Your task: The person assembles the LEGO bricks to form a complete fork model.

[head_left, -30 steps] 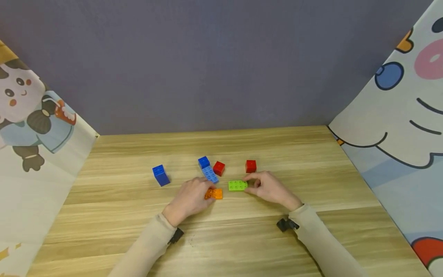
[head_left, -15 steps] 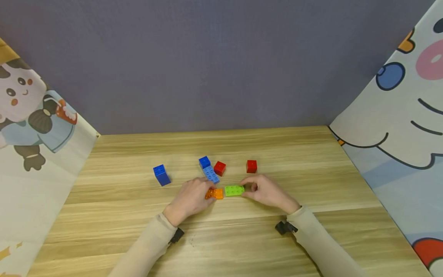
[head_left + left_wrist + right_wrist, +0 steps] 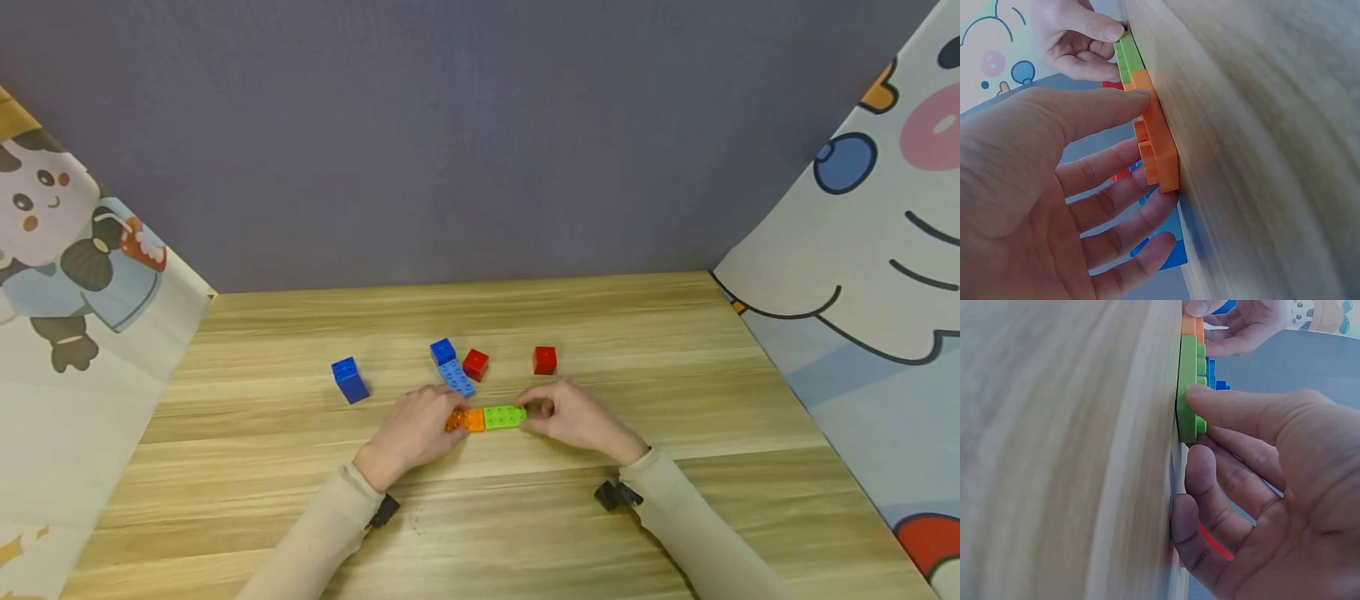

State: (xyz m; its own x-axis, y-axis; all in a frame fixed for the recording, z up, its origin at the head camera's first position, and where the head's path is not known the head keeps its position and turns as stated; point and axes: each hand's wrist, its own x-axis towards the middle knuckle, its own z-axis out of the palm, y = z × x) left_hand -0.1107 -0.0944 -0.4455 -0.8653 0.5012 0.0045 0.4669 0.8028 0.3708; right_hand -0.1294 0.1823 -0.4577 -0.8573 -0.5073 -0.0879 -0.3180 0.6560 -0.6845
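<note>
Between thumb and fingers my left hand [image 3: 415, 432] pinches an orange building brick [image 3: 473, 420] that lies on the table; the hand covers its left part. My right hand [image 3: 573, 417] pinches the right end of a flat lime-green brick [image 3: 504, 417] with studs on top. The two bricks lie end to end in a row and appear to touch. In the left wrist view the thumb lies on the near side of the orange brick [image 3: 1161, 140]. The right wrist view has the thumb against the side of the green brick [image 3: 1188, 403].
Behind the hands, a light-blue brick [image 3: 456, 378] lies against a dark-blue brick [image 3: 442, 351], with a red brick [image 3: 476, 365] beside them. Another red brick [image 3: 544, 361] sits behind my right hand. A tall dark-blue brick [image 3: 349, 381] stands farther left. A grey wall [image 3: 465, 150] bounds the table's back.
My right hand has moved left and slightly nearer with the green brick, closing the gap to the orange brick. The left hand has kept its place and its grip.
</note>
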